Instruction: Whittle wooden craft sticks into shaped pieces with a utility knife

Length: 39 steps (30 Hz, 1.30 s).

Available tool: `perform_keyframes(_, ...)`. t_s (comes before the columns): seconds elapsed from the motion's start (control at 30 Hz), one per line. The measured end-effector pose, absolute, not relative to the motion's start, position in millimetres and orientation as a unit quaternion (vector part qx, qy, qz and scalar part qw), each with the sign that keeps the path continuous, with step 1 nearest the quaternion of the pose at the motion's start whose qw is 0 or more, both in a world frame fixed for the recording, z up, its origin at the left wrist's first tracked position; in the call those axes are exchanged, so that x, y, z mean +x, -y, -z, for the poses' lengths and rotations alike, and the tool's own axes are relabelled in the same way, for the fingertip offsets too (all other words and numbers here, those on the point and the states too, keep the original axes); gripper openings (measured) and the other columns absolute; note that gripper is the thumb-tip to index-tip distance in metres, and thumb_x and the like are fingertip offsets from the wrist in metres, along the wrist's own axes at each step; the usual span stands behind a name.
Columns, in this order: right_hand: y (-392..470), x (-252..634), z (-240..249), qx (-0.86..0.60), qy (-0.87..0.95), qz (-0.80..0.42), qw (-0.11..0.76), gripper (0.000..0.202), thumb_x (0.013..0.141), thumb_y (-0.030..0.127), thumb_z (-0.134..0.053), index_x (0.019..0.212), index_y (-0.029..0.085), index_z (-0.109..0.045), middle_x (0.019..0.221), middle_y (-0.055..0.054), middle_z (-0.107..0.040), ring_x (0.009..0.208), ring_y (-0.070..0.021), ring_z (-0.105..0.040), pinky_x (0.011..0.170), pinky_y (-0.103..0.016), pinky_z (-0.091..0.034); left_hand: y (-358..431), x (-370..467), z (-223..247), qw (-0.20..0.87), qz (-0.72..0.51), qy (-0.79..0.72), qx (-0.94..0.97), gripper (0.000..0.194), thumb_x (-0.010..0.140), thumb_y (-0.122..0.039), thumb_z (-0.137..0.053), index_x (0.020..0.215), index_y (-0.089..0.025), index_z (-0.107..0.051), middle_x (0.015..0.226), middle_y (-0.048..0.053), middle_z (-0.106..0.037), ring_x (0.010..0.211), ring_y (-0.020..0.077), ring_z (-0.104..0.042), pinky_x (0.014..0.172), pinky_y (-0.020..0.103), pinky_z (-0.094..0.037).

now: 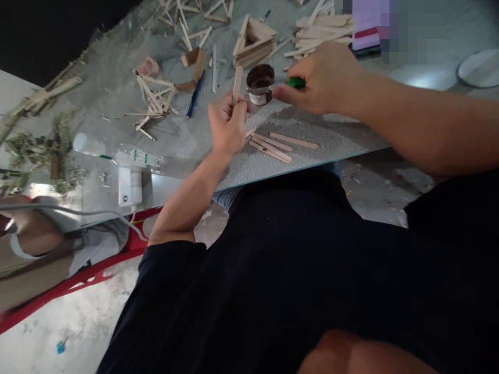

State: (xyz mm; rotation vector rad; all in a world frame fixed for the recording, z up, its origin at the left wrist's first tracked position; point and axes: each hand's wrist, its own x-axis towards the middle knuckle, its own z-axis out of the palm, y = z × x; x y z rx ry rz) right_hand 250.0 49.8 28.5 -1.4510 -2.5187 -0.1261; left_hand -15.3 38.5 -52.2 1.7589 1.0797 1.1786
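My left hand (229,123) is closed around a wooden craft stick (237,82), which points up and away from me. Just right of that stick stands a small open tin (260,96) with brown stuff coating its inside. My right hand (323,78) is closed on a green-handled tool (297,82); its working end cannot be made out, and the thumb is close to the tin's right side. Several loose craft sticks (294,140) lie on the table nearer to me, one with a dark spot on it.
Behind the tin is a stacked triangle of sticks (255,44), with a stick pile (322,31) to its right. Leftward lie a blue pen (195,94), a stick frame (156,98), a plastic bottle (117,150) and a white power bank (130,187) with a cable. Another person (35,239) sits at left.
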Motion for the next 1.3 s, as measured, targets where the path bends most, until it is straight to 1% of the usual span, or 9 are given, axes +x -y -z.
perform_keyframes(0.2,-44,257,-41,-0.426,0.878,-0.036,0.213,0.088,0.100,0.091,-0.008,0.078,0.026,-0.063,0.064,-0.007,-0.050,0.063,-0.0239,-0.049,0.067,-0.041,-0.037,-47,-15,54,0.381,-0.511,-0.440,0.632,0.043,0.103,-0.074,-0.054,0.084,-0.035,-0.054,0.059,-0.002,-0.044,0.058,0.0176,-0.033,0.063,0.044,-0.035)
perform_keyframes(0.33,-43,254,-40,-0.431,0.883,-0.036,0.185,0.088,0.095,0.092,-0.008,0.079,0.027,-0.065,0.061,-0.009,-0.050,0.065,-0.0257,-0.053,0.070,-0.043,-0.038,-47,-13,50,0.435,-0.499,-0.401,0.633,0.057,0.090,-0.090,-0.063,0.083,-0.035,-0.052,0.057,-0.004,-0.040,0.054,0.0148,-0.031,0.056,0.042,-0.035)
perform_keyframes(0.47,-44,253,-40,-0.452,0.874,-0.039,0.173,0.083,0.094,0.091,-0.011,0.079,0.028,-0.064,0.063,-0.008,-0.048,0.066,-0.0258,-0.051,0.071,-0.044,-0.037,-46,-12,42,0.471,-0.461,-0.389,0.644,0.059,0.084,-0.089,-0.070,0.086,-0.034,-0.049,0.061,-0.005,-0.037,0.055,0.0152,-0.032,0.063,0.044,-0.037)
perform_keyframes(0.63,-50,257,-36,-0.448,0.864,-0.062,0.222,0.073,0.094,0.094,-0.014,0.068,0.030,-0.039,0.060,-0.005,-0.036,0.064,-0.0236,-0.043,0.067,-0.044,-0.033,-38,-20,14,0.353,-0.371,-0.494,0.703,0.042,0.109,-0.062,-0.044,0.081,-0.031,-0.044,0.063,-0.004,-0.029,0.057,0.0160,-0.025,0.064,0.041,-0.034)
perform_keyframes(0.73,-57,258,-29,-0.408,0.868,-0.048,0.280,0.077,0.097,0.097,-0.012,0.065,0.028,-0.029,0.058,-0.003,-0.029,0.056,-0.0193,-0.033,0.060,-0.042,-0.025,-22,-29,-14,0.287,-0.284,-0.507,0.762,0.020,0.096,-0.035,-0.074,0.082,-0.026,-0.062,0.071,-0.002,-0.051,0.069,0.0166,-0.045,0.073,0.039,-0.037)
perform_keyframes(0.8,-62,259,-24,-0.385,0.868,-0.043,0.309,0.078,0.100,0.096,-0.014,0.065,0.027,-0.028,0.057,-0.001,-0.025,0.053,-0.0167,-0.027,0.058,-0.040,-0.021,-12,-33,-28,0.275,-0.213,-0.514,0.784,0.017,0.085,-0.030,-0.085,0.080,-0.024,-0.069,0.067,-0.003,-0.052,0.068,0.0168,-0.046,0.074,0.038,-0.037)
perform_keyframes(1.1,-69,257,-17,-0.335,0.856,-0.102,0.381,0.082,0.100,0.098,-0.034,0.062,0.025,-0.035,0.053,0.002,-0.025,0.051,-0.0128,-0.024,0.056,-0.039,-0.019,-19,-35,-23,0.328,-0.169,-0.545,0.753,0.021,0.090,-0.034,-0.082,0.074,-0.026,-0.071,0.060,0.000,-0.056,0.080,0.0225,-0.053,0.095,0.046,-0.047)
perform_keyframes(1.2,-67,253,-13,-0.322,0.828,-0.186,0.420,0.077,0.090,0.099,-0.058,0.069,0.025,-0.055,0.054,0.004,-0.034,0.054,-0.0118,-0.029,0.055,-0.035,-0.027,-22,-37,-20,0.348,-0.193,-0.529,0.749,0.022,0.093,-0.033,-0.081,0.077,-0.025,-0.069,0.060,-0.003,-0.050,0.075,0.0187,-0.048,0.096,0.048,-0.046)
perform_keyframes(1.3,-59,245,-8,-0.317,0.808,-0.253,0.427,0.062,0.082,0.083,-0.083,0.090,0.021,-0.074,0.061,0.005,-0.048,0.055,-0.0101,-0.039,0.054,-0.030,-0.034,-20,-34,-19,0.365,-0.220,-0.514,0.745,0.024,0.096,-0.040,-0.080,0.082,-0.026,-0.067,0.066,-0.002,-0.053,0.077,0.0199,-0.050,0.090,0.046,-0.046)
